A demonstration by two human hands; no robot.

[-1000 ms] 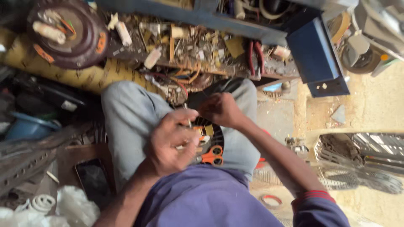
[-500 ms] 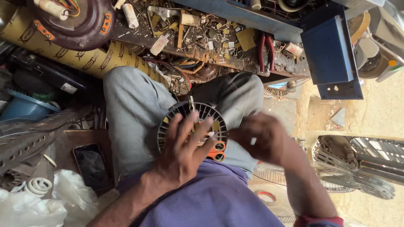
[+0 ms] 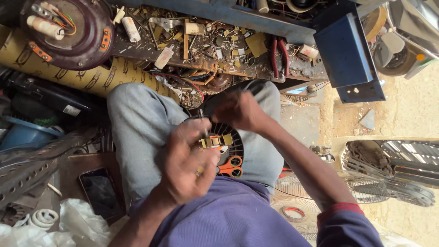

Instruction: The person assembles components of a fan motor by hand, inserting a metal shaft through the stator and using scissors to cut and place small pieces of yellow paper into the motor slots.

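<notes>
The person sits with a round black motor core (image 3: 231, 137) resting on the lap, its slotted face turned up toward the head, so its axis runs up out of the lap, with no long side to speak of. A thin metal shaft (image 3: 201, 120) stands up just beside its far edge. The left hand (image 3: 187, 167) is curled over the near side of the core, fingers pinching a small brass-coloured piece (image 3: 215, 141) against the slots. The right hand (image 3: 240, 111) is closed over the far rim of the core; it is blurred, and I cannot tell what, if anything, it grips. Orange-handled scissors (image 3: 230, 165) lie just under the core, toward the body.

To my eye the work in hand is fitting or freeing that brass piece at the core's face. The next move would seem to call for a steady core and a fine grip, the right hand bracing while the left works.

Beyond the core, the littered surface (image 3: 219, 50) holds red pliers (image 3: 279, 55).
</notes>
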